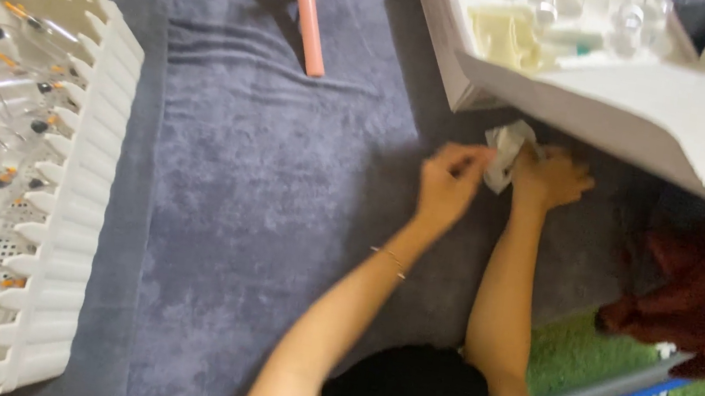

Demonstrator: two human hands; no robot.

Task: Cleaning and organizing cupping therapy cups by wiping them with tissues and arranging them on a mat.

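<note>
Both arms are extended forward over the grey fabric surface. A crumpled white paper wrapping is gripped between left hand and right hand, just below the open white cardboard box.

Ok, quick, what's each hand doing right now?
Left hand: fingers curled, pinching the crumpled white tissue-like wad.
Right hand: closed on the same wad, blurred.

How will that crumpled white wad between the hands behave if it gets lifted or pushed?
The crumpled white wad looks like thin paper or tissue, so probably floppy and very light. Its creased folds suggest it would squash under the fingers rather than break. On the napped grey cloth it would likely drag, not roll.
</note>
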